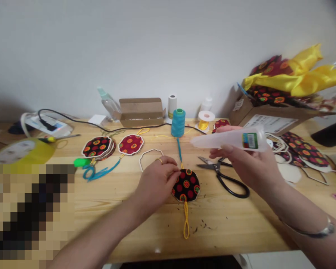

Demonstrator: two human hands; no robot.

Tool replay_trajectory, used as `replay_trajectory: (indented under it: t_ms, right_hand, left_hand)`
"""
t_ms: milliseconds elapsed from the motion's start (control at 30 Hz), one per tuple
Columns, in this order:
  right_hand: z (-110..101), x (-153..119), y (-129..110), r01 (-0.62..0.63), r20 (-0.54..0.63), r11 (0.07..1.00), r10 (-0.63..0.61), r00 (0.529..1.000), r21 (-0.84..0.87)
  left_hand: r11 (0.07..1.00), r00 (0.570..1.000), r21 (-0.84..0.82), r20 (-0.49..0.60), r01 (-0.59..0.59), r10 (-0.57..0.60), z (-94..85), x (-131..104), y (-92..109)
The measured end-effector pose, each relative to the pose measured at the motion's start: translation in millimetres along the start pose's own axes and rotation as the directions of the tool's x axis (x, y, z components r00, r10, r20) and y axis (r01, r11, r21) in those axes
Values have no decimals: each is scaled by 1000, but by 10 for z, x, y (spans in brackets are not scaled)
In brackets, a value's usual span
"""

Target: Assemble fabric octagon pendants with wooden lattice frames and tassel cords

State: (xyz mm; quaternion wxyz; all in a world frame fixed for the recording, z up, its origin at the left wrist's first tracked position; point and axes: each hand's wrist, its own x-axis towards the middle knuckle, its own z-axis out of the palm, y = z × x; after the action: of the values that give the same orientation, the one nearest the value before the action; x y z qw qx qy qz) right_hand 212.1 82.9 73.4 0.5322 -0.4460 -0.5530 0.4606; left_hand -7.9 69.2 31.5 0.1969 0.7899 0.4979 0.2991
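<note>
My left hand (159, 180) has its thumb and fingertips closed at the upper left edge of a scalloped fabric pendant (186, 185), black with red and orange flowers. A yellow braided loop (186, 220) runs from the pendant's lower edge toward me, and blue thread (179, 149) leads from its top to a blue thread spool (178, 123). Held nearly level in my right hand (243, 160) is a translucent squeeze bottle (229, 139), its tapered tip pointing left above the table. Black-handled scissors (218, 170) lie partly opened beneath the right hand.
At left are a stack of fabric pendants (96, 147), a red pendant (131, 145) and a yellow tape roll (25, 149). Along the wall stand an open cardboard box (141, 112) and a yellow thread spool (206, 119). A fabric-filled carton (263, 116) is at right.
</note>
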Motion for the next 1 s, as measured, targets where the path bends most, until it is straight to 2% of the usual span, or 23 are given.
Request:
replay_trajectory:
  t_ms: [100, 167, 300, 367, 533, 700, 833, 1000]
  right_hand:
    - [61, -29, -2, 2, -6, 1000, -2, 1000, -19]
    - [90, -53, 62, 5, -34, 1000, -6, 999, -14]
    - [79, -66, 253, -14, -86, 997, 20, 996, 70]
    - [53, -51, 320, -42, -111, 992, 55, 992, 120]
    - [13, -6, 373, -91, -116, 975, 116, 986, 201]
    - [11, -26, 386, -90, -91, 976, 110, 990, 199]
    - [18, -45, 385, -90, -70, 966, 110, 991, 244]
    - [16, -42, 377, -106, -71, 964, 127, 989, 245]
  left_hand:
    - [978, 991, 175, 90, -112, 97, -8, -95, 83]
    - [955, 982, 237, 96, -179, 160, 13, -142, 96]
    - [930, 956, 263, -77, -256, 285, 102, -168, 12]
    - [917, 935, 276, -125, -288, 331, 139, -165, -54]
    - [909, 934, 293, -112, -295, 339, 183, -183, -147]
    - [881, 909, 282, -63, -379, 411, 212, -212, -79]
    - [891, 923, 256, 6, -374, 386, 245, -238, -32]
    - [895, 931, 268, 27, -357, 363, 285, -277, -19]
